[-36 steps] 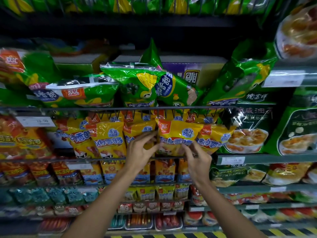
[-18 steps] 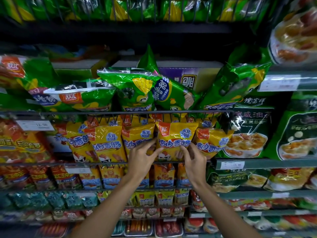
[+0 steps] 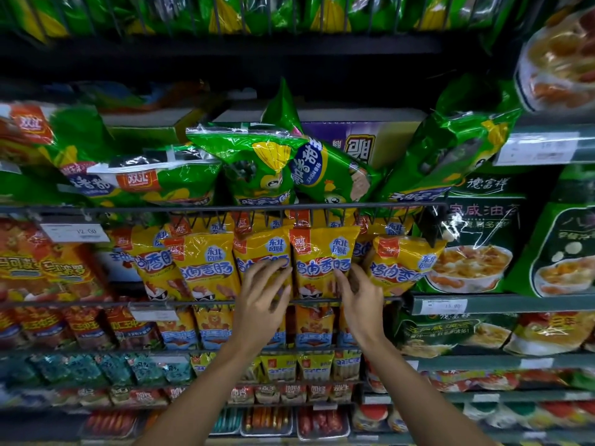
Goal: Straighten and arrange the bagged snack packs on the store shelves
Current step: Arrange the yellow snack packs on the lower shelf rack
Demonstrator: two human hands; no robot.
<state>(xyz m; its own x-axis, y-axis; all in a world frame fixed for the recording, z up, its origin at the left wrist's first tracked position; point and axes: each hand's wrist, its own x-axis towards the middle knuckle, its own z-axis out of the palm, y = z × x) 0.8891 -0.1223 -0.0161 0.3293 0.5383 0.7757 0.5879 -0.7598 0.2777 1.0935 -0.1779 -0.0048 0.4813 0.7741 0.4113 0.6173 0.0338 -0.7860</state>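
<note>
Yellow sausage packs stand in a row behind a wire rail point(image 3: 206, 303) at mid-height. My right hand point(image 3: 359, 296) pinches the lower right edge of the centre yellow pack point(image 3: 322, 257), thumb on its front. My left hand point(image 3: 261, 299) has its fingers spread and fairly straight, and they lie on the front of the neighbouring yellow pack point(image 3: 262, 252) by the seam between the two. Further yellow packs lean at the left point(image 3: 206, 265) and right point(image 3: 402, 262). On the shelf above, green corn-sausage bags point(image 3: 257, 162) lie tumbled at odd angles.
A wire rail point(image 3: 225, 207) fronts the green bags' shelf, with a purple carton point(image 3: 363, 146) behind them. Dark green soup bags point(image 3: 476, 239) fill the right, red and orange packs point(image 3: 38, 262) the left. Smaller snack rows point(image 3: 312, 329) and trays sit on lower shelves. Price tags point(image 3: 75, 232) hang from the rails.
The view has dipped slightly, so the shelves sit lower in frame. Both hands stay at the centre yellow pack; my left hand's fingers have spread and slid onto the pack to its left.
</note>
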